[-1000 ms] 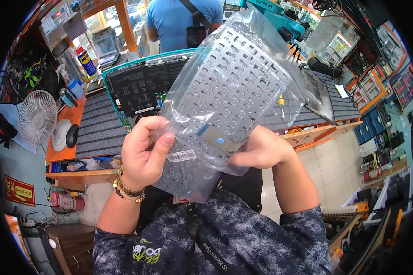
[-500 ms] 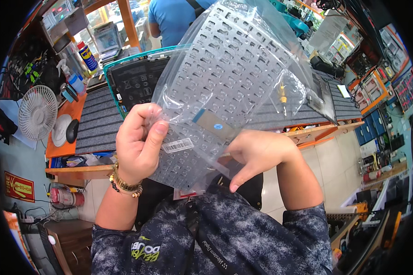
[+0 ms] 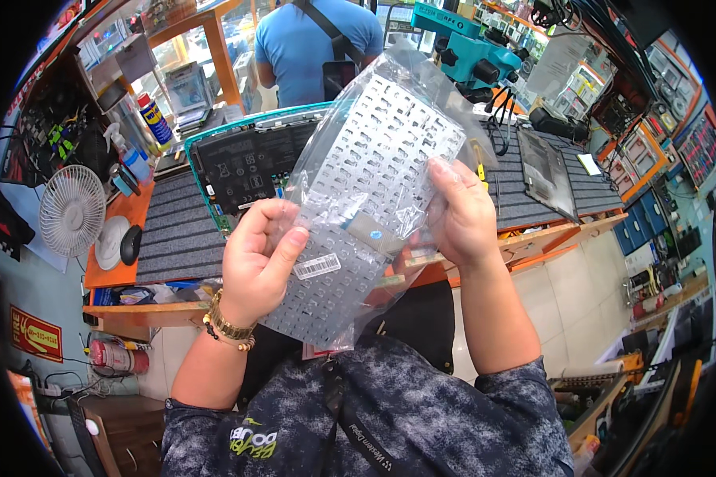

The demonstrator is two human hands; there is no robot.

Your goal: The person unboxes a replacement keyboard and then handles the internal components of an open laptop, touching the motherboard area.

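Observation:
Both hands hold up a laptop keyboard (image 3: 390,147), its silver perforated metal back facing me, inside a clear plastic bag (image 3: 304,179). My left hand (image 3: 256,258) pinches the bag's left side between thumb and fingers, beside a white barcode label (image 3: 317,266). On the right side, my right hand (image 3: 465,219) grips the bag with its thumb on top; those fingers are partly hidden behind it. A flat ribbon cable (image 3: 370,232) with a blue sticker lies across the keyboard's back. Beyond the bag, an opened laptop (image 3: 243,155) with teal edges and a black battery rests on the bench.
A grey ribbed mat (image 3: 179,230) covers the bench. A dark laptop panel (image 3: 547,175) lies at right, near a teal microscope (image 3: 477,52). A white fan (image 3: 71,208), a spray can (image 3: 155,119) and a spray bottle stand left. A person in blue (image 3: 314,48) stands beyond.
My right hand has moved up from the bag's lower part and now grips its right side. The bagged keyboard has moved lower and farther from view, showing more of the bench.

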